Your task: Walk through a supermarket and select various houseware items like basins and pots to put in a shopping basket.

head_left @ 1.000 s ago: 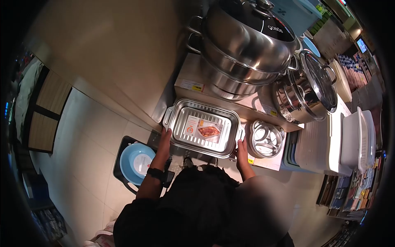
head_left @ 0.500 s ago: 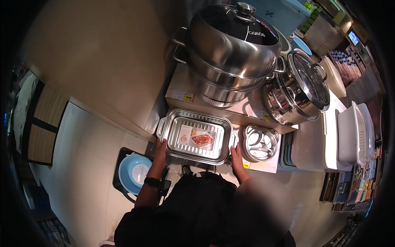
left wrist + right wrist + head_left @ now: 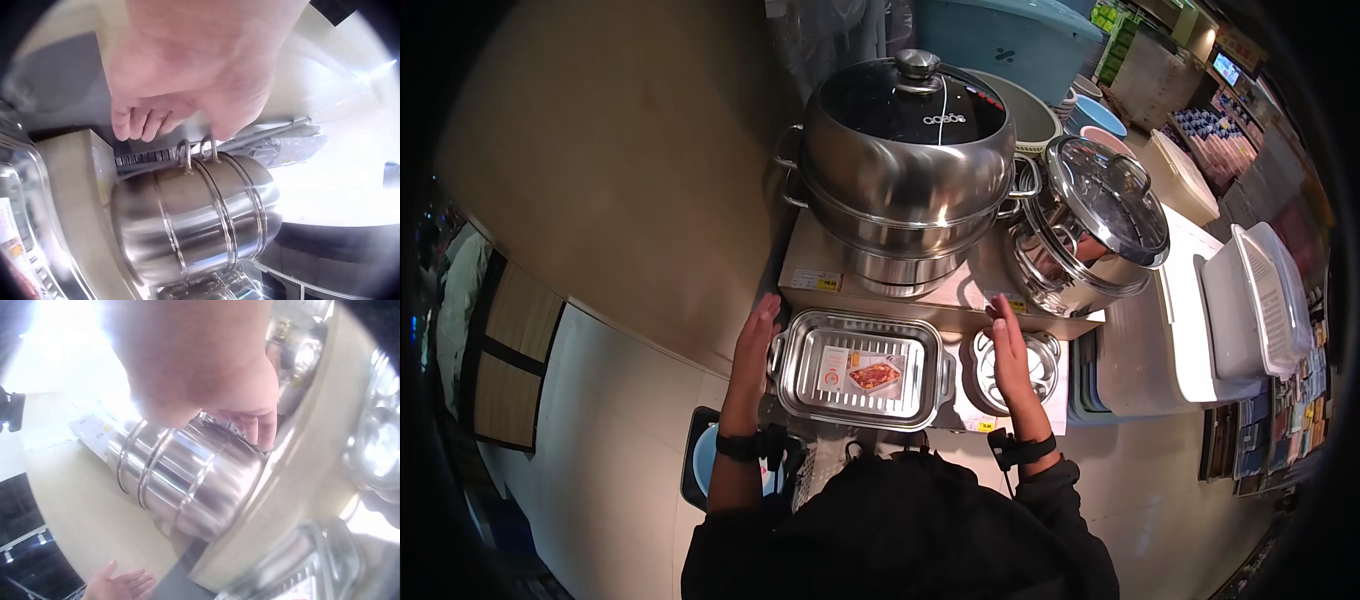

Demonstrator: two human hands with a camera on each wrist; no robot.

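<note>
Look, both hands are bare and hold nothing! The left hand (image 3: 753, 350) stands with straight fingers just beside the near-left end of the metal tray (image 3: 915, 365), and the left wrist view shows a gap between them. Over on the other side, the right hand (image 3: 1012, 352) reaches forward, fingers extended, thumb up, in front of the round divided dish (image 3: 984, 372) from the head view; whether it brushes that dish, you cannot tell. And the tray itself? It lies between the two hands, flat, just in front of the raised step (image 3: 945, 308), a printed label (image 3: 862, 374) with a food picture on its ribbed floor. Beyond it, up on the step, sits the big steamer pot (image 3: 910, 200), a glass-lidded pot (image 3: 1090, 230) right alongside, both well clear of the fingers.
</note>
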